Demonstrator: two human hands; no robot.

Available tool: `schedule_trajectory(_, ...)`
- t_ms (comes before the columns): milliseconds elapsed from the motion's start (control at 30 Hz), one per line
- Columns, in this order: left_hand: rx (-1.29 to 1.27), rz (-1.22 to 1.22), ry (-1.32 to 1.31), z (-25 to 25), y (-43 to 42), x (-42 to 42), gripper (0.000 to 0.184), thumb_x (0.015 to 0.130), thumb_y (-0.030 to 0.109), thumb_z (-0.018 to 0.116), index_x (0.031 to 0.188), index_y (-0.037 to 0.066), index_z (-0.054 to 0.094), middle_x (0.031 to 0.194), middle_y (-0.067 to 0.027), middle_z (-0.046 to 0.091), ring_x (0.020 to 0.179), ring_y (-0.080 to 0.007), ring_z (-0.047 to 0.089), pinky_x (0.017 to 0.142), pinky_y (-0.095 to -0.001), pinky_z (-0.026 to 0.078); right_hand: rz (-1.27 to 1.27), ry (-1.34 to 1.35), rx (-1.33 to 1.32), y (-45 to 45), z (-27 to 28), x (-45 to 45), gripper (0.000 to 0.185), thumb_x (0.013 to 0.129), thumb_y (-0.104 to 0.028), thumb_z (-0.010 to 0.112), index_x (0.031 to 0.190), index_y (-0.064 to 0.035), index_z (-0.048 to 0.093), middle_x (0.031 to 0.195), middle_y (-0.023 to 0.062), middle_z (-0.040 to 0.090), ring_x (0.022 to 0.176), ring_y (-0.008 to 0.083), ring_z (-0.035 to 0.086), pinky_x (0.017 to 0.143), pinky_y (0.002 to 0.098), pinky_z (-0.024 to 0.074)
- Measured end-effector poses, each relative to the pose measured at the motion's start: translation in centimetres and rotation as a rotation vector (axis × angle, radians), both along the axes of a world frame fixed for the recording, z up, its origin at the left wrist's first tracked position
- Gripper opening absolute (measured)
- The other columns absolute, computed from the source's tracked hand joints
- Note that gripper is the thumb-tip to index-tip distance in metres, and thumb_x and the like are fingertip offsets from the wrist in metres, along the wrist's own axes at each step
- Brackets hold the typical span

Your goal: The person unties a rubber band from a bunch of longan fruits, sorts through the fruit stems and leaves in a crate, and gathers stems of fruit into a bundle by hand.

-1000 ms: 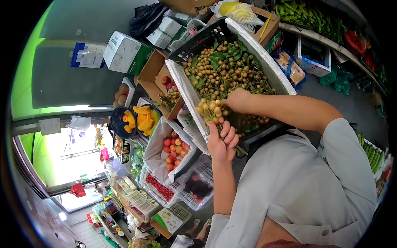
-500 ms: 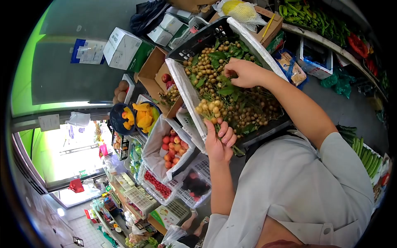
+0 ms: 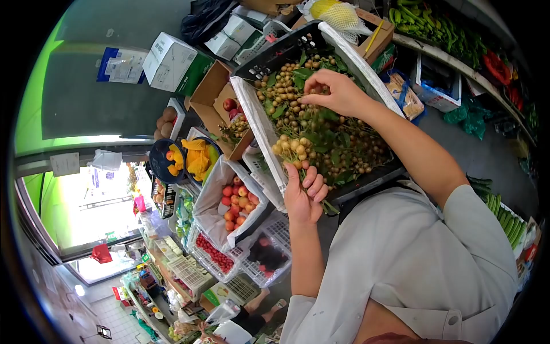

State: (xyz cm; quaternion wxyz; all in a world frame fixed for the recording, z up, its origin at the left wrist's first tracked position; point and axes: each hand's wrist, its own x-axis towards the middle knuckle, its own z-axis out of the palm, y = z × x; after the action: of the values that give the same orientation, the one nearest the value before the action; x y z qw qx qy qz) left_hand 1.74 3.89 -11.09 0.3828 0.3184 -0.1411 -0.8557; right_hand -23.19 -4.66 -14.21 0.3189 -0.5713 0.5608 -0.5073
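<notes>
A bunch of longans (image 3: 290,148) hangs by its stems from my left hand (image 3: 305,192). The fingers of that hand are wrapped round the stems, and the stem ends and a leaf poke out below. My right hand (image 3: 338,94) hovers over the heap of longans (image 3: 285,86) in the crate, its fingers half curled with a gap between thumb and forefinger. No fruit shows in it. The black crate (image 3: 275,64) has white-wrapped side edges and holds brown longans with green leaves and twigs.
Left of the crate stand a cardboard box (image 3: 206,97), a lined crate of peaches (image 3: 205,215) and a basket of small red fruit (image 3: 200,258). Green peppers (image 3: 435,28) lie on a shelf at upper right. A white and green box (image 3: 166,63) sits at upper left.
My right hand has shifted slightly up and left over the longans, and its fingers have spread a little. My left hand keeps its bunch in nearly the same place.
</notes>
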Motion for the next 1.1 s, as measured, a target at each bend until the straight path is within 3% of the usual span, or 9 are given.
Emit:
schedule_trajectory(67,0.006,-0.001,0.006,0.0,0.0,0.0,0.041,0.109,0.05,0.043,0.108,0.009,0.048,0.073,0.0043,0.035,0.056,-0.0057,0.032,0.046,-0.0211,0.029,0.023,0.278,0.051,-0.6,-2.1,-0.7,0.021,0.09,-0.024,0.074,0.098,-0.0053,0.071,0.094,0.0129,0.068,0.089,0.0307,0.068,0.08,0.0415,0.0531)
schedule_trajectory(200,0.004,-0.009,-0.007,-0.1,-0.1,0.0,0.041,0.109,0.05,0.043,0.108,0.009,0.048,0.072,0.0044,0.035,0.056,-0.0057,0.032,0.046,-0.021,0.029,0.128,0.334,0.095,-0.2,-2.4,0.4,0.018,0.088,-0.015,0.069,0.104,-0.0062,0.072,0.097,0.0132,0.065,0.099,0.0343,0.066,0.089,0.0428,0.0534)
schedule_trajectory(367,-0.001,-0.017,-0.018,-0.1,-0.1,0.1,0.041,0.109,0.05,0.043,0.107,0.009,0.048,0.072,0.0045,0.035,0.056,-0.0056,0.032,0.046,-0.0205,0.028,0.268,0.567,-0.031,2.1,-2.3,2.8,0.018,0.084,-0.015,0.072,0.102,-0.0099,0.073,0.11,0.0099,0.058,0.098,0.0319,0.064,0.083,0.0437,0.054)
schedule_trajectory(433,-0.007,-0.025,-0.019,0.0,0.0,0.1,0.041,0.109,0.05,0.043,0.107,0.009,0.048,0.072,0.0046,0.035,0.056,-0.0056,0.032,0.046,-0.0207,0.028,0.342,0.7,0.121,1.6,-2.9,3.5,0.018,0.084,-0.018,0.073,0.101,-0.0125,0.074,0.104,0.0095,0.058,0.097,0.0313,0.064,0.082,0.0445,0.0536)
schedule_trajectory(667,0.011,-0.029,-0.055,-0.8,0.0,0.0,0.039,0.107,0.053,0.044,0.106,0.015,0.052,0.072,0.0057,0.033,0.054,-0.0069,0.029,0.046,-0.0233,0.026,-0.276,0.443,-0.17,-0.6,-2.5,-0.9,0.021,0.092,-0.019,0.065,0.097,0.0003,0.071,0.097,0.0203,0.067,0.092,0.0419,0.063,0.082,0.0466,0.0514)
schedule_trajectory(800,0.075,-0.055,0.035,-2.2,-0.2,-0.6,0.046,0.102,0.06,0.051,0.102,0.014,0.048,0.071,0.0054,0.034,0.056,-0.0085,0.03,0.049,-0.025,0.026,-0.319,0.322,-0.177,-0.8,-1.8,-1.0,0.026,0.102,-0.023,0.066,0.112,0.0012,0.071,0.098,0.0121,0.07,0.092,0.02,0.066,0.082,0.0306,0.0508)
schedule_trajectory(900,-0.011,-0.042,0.079,-2.5,-0.1,-0.7,0.045,0.103,0.059,0.054,0.098,0.015,0.045,0.072,0.005,0.036,0.058,-0.0089,0.033,0.051,-0.0262,0.03,-0.233,0.45,-0.456,-0.9,-1.8,-1.6,0.028,0.109,-0.022,0.056,0.121,-0.0002,0.069,0.094,0.0034,0.069,0.082,0.0111,0.06,0.074,0.0247,0.0473)
schedule_trajectory(1033,-0.026,0.0,0.081,-2.5,-0.1,-1.1,0.045,0.102,0.058,0.055,0.097,0.015,0.042,0.074,0.005,0.038,0.059,-0.0092,0.037,0.051,-0.0273,0.034,-0.21,0.35,-0.263,-1.1,-2.5,-2.9,0.032,0.111,-0.024,0.051,0.129,-0.0024,0.068,0.086,-0.0012,0.059,0.071,0.0052,0.046,0.066,0.0252,0.0422)
schedule_trajectory(1100,-0.05,0.0,0.109,-2.7,-0.1,-1.1,0.045,0.102,0.056,0.057,0.096,0.015,0.041,0.076,0.0039,0.04,0.061,-0.0099,0.041,0.052,-0.0285,0.039,-0.219,0.404,-0.347,-1.0,-0.7,-2.7,0.034,0.11,-0.025,0.052,0.134,-0.0053,0.067,0.091,-0.0023,0.063,0.073,0.007,0.05,0.07,0.0258,0.0447)
